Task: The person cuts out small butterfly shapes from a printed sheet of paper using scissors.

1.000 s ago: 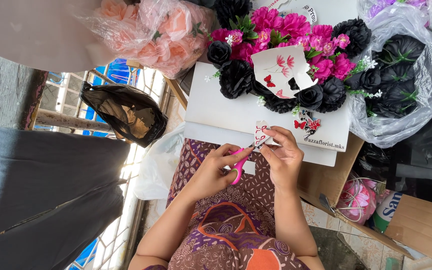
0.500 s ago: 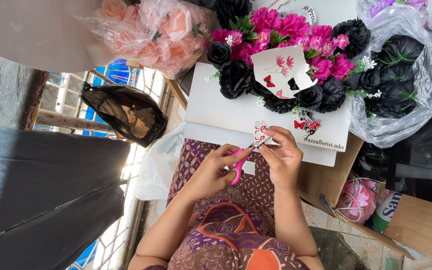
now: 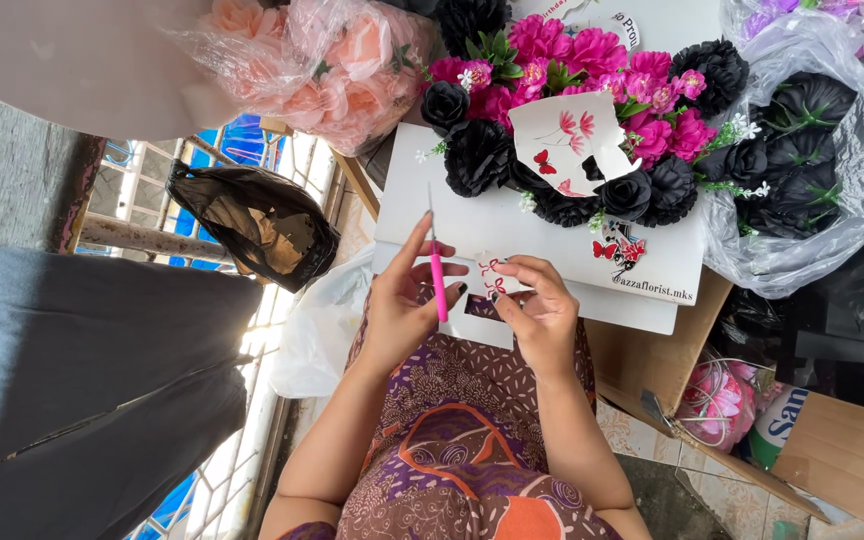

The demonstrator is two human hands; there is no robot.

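Lap: patterned brown, purple and orange cloth (image 3: 462, 450) at bottom centre, both forearms rising from it toward mid-frame.
Left hand: the left hand (image 3: 404, 305), just left of centre, is closed around a pink-handled tool (image 3: 437, 275) — a thin metal tip points up toward the top of the frame; whether it is a knife or scissors I cannot tell.
Right hand: the right hand (image 3: 544, 312), just right of centre, pinches a small white cut-out (image 3: 492, 280) with red marks, fingers curled around its edge.
Cut-out: held between the two hands at the centre of the frame, just beside the tool, in front of the lower edge of the white board.
Board: a white board (image 3: 497, 225) lies just beyond the hands, across the middle of the frame.
Flowers: black and magenta flowers (image 3: 592, 110) cover the board's far part, upper centre — a white card with red butterflies (image 3: 567, 135) sits among them.
Bags: peach flowers in clear wrap (image 3: 332, 60) at upper left; black flowers in a clear bag (image 3: 812, 150) at upper right; a dark plastic bag (image 3: 252, 220) left of the board.
Box: cardboard box (image 3: 812, 440) at lower right.
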